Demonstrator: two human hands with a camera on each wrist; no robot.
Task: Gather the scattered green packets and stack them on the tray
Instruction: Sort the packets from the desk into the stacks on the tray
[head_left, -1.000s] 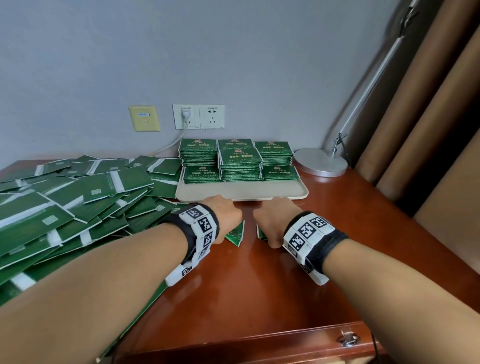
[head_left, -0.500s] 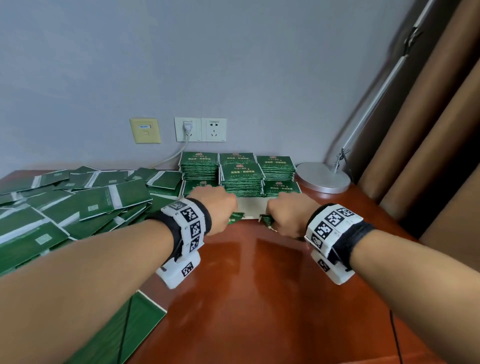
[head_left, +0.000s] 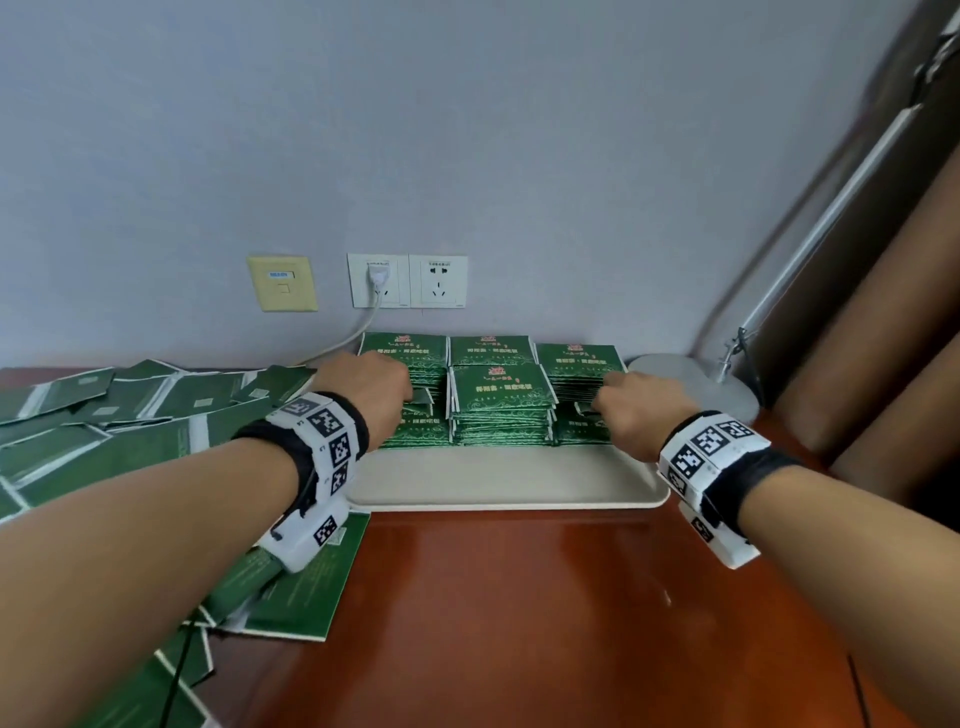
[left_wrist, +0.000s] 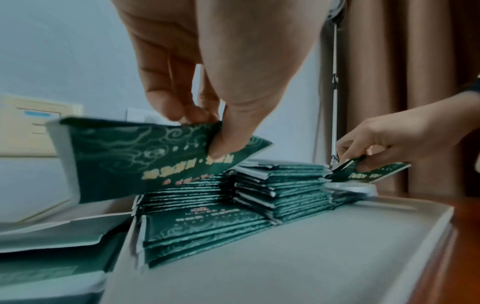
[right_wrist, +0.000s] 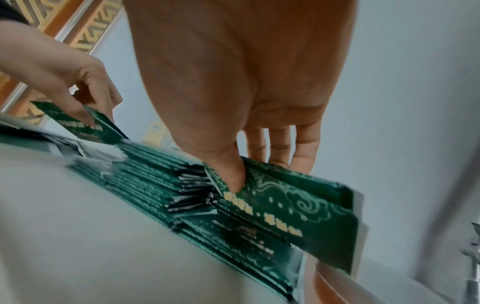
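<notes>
Hands (head_left: 363, 387) and (head_left: 636, 410) each pinched a green packet (left_wrist: 145, 158) (right_wrist: 285, 205) above the stacks (head_left: 501, 395) on the tray (head_left: 509, 483), mid-placement; squaring each onto its pile looked next, with scattered packets (head_left: 130, 415) awaiting at left.

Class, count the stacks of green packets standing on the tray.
6: three in the back row, left, middle, right; three in front, left, middle, right. Hands partly hide the outer front ones.
</notes>
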